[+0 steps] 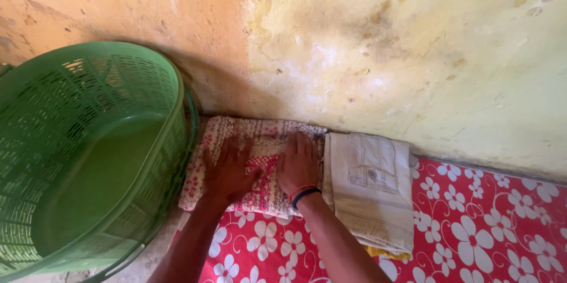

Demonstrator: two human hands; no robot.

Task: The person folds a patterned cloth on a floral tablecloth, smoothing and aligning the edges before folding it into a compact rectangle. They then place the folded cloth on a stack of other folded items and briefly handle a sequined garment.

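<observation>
Evidently both palms, the left hand (pixel 229 171) and right hand (pixel 297 163), lie flat and open, holding nothing, on the folded pink-patterned cloth (pixel 260 141) beside the green laundry basket (pixel 88 153), so even, outward pressure would best flatten its creases.

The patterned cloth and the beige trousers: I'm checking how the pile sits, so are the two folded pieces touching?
Touching. In the head view the patterned cloth, pressed flat under both hands, lies edge to edge with the beige trousers, with no gap between them.
</observation>
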